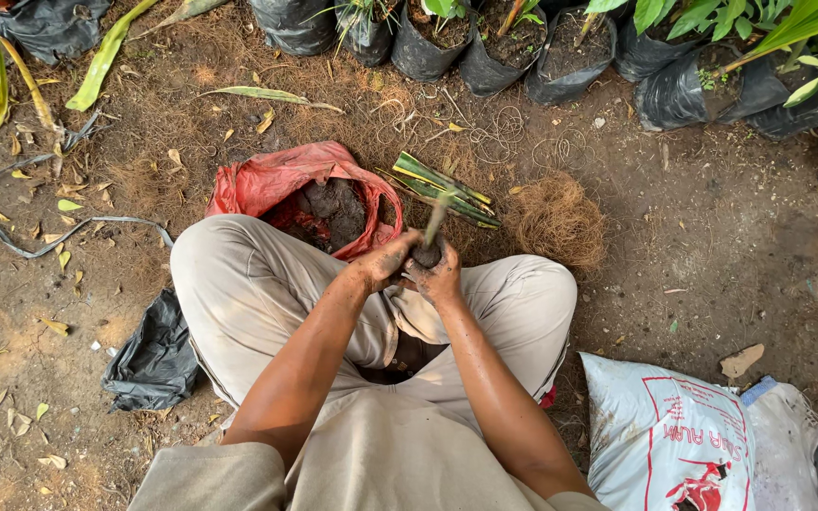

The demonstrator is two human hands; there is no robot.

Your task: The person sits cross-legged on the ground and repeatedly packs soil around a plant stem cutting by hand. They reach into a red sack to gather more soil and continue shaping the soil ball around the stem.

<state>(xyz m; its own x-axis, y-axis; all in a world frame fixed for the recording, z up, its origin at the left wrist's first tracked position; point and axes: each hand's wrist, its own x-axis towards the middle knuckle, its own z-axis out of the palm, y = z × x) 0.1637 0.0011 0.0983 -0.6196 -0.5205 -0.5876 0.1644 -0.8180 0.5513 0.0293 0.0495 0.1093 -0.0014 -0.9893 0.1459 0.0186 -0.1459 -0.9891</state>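
Observation:
My left hand (386,260) and my right hand (440,276) are pressed together around a dark ball of wet soil (427,254) at the base of a green plant cutting (435,218) that sticks up and away from me. Both hands are smeared with mud. I sit cross-legged on the ground in beige trousers. Just beyond my left knee lies an open red plastic bag (267,180) with dark soil (333,210) inside. A few striped green-and-yellow cuttings (447,187) lie on the ground beyond my hands.
A clump of brown coconut fibre (558,221) sits to the right of the cuttings. Black nursery bags with plants (485,47) line the far edge. A white printed sack (669,435) lies at my right, a crumpled black bag (155,358) at my left.

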